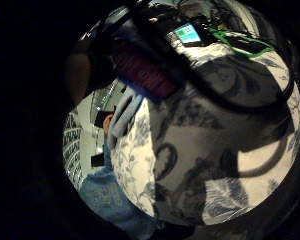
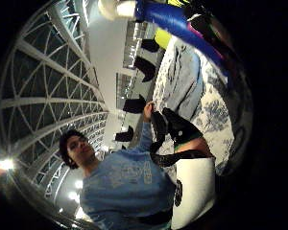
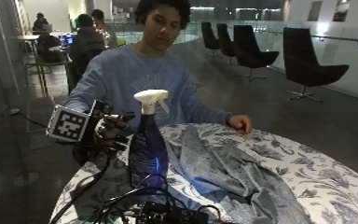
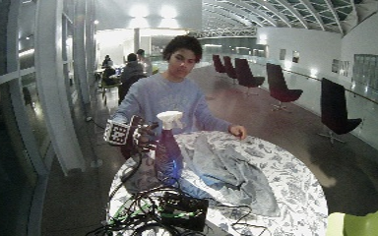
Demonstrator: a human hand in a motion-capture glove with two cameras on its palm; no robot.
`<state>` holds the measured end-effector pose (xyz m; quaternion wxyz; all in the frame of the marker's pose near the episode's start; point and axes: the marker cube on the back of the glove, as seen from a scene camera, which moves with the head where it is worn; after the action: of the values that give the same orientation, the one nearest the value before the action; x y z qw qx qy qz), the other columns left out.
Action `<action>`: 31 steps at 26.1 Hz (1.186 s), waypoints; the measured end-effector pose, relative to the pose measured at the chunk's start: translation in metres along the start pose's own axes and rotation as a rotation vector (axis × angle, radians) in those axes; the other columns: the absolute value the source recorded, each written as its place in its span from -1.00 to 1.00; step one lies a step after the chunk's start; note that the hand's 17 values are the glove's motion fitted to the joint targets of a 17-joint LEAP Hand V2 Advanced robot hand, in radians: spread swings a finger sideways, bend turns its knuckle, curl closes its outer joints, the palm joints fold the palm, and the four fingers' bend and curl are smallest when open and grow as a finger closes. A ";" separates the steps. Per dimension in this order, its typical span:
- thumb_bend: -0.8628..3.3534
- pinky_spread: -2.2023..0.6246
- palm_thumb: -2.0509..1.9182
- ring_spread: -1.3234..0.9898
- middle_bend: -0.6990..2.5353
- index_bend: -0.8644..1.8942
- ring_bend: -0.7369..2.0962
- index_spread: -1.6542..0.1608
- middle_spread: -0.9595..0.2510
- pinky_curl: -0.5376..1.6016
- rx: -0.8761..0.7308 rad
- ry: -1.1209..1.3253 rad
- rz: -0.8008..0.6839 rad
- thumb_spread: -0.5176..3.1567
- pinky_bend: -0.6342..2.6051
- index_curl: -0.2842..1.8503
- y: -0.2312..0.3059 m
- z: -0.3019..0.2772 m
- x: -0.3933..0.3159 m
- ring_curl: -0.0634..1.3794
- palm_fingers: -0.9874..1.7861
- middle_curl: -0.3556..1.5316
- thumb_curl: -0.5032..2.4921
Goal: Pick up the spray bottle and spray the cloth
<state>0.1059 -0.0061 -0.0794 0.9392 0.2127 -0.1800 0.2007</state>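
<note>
A dark blue spray bottle (image 3: 147, 149) with a white trigger head stands upright near the left edge of the round table (image 3: 328, 177). My gloved right hand (image 3: 107, 133) hovers just left of the bottle at mid height, fingers loosely curled toward it and holding nothing. A grey cloth (image 3: 229, 172) lies crumpled across the floral tablecloth to the right of the bottle. In the thumb side palm view the bottle (image 2: 177, 21) lies beyond my black fingers (image 2: 175, 127), and the cloth (image 2: 185, 79) spreads beside it. The wide outside view shows the same bottle (image 4: 169, 152), hand (image 4: 143, 135) and cloth (image 4: 225, 167).
The person's bare left hand (image 3: 241, 123) rests on the far edge of the table. A black electronics box (image 3: 167, 214) with tangled cables sits in front of the bottle. Dark chairs (image 3: 309, 60) stand on the floor behind.
</note>
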 end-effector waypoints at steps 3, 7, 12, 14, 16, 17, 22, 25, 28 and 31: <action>-0.54 0.64 0.38 0.13 -0.40 -0.30 -0.16 0.43 0.52 -0.22 0.053 0.001 -0.015 -0.17 -0.37 -0.54 -0.026 0.002 0.011 -0.50 0.18 -0.29 -0.49; -0.55 0.64 0.39 0.14 -0.41 -0.31 -0.16 0.43 0.53 -0.20 0.076 -0.019 -0.014 -0.17 -0.35 -0.55 -0.058 0.018 0.017 -0.49 0.16 -0.28 -0.48; -0.57 0.67 0.39 0.14 -0.39 -0.34 -0.15 0.43 0.53 -0.19 0.058 -0.069 -0.018 -0.18 -0.34 -0.57 -0.085 0.040 0.020 -0.48 0.13 -0.26 -0.48; -0.57 0.69 0.40 0.14 -0.38 -0.34 -0.14 0.43 0.53 -0.19 0.076 -0.087 -0.038 -0.19 -0.34 -0.58 -0.090 0.044 0.020 -0.47 0.13 -0.25 -0.47; -0.57 0.70 0.42 0.14 -0.37 -0.34 -0.12 0.43 0.52 -0.19 0.103 -0.091 -0.047 -0.20 -0.33 -0.59 -0.093 0.046 0.020 -0.47 0.16 -0.24 -0.46; -0.57 0.71 0.43 0.14 -0.37 -0.34 -0.11 0.43 0.52 -0.19 0.119 -0.089 -0.047 -0.20 -0.33 -0.59 -0.094 0.047 0.020 -0.46 0.19 -0.24 -0.46; -0.56 0.72 0.48 0.11 -0.37 -0.31 -0.08 0.45 0.51 -0.19 0.185 -0.060 -0.041 -0.22 -0.32 -0.59 -0.096 0.048 0.017 -0.45 0.26 -0.24 -0.42; -0.56 0.72 0.50 0.10 -0.37 -0.31 -0.07 0.46 0.49 -0.18 0.211 -0.046 -0.039 -0.22 -0.33 -0.58 -0.097 0.049 0.013 -0.44 0.28 -0.23 -0.40; -0.56 0.71 0.51 0.11 -0.37 -0.30 -0.06 0.46 0.49 -0.18 0.210 -0.007 -0.065 -0.22 -0.34 -0.58 -0.098 0.050 0.003 -0.43 0.30 -0.22 -0.39; -0.57 0.71 0.52 0.11 -0.37 -0.30 -0.07 0.48 0.48 -0.18 0.121 0.057 -0.037 -0.23 -0.34 -0.57 -0.097 0.049 -0.017 -0.43 0.33 -0.22 -0.37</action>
<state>0.1234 -0.1149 -0.0770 0.9330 0.2663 -0.1368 0.1997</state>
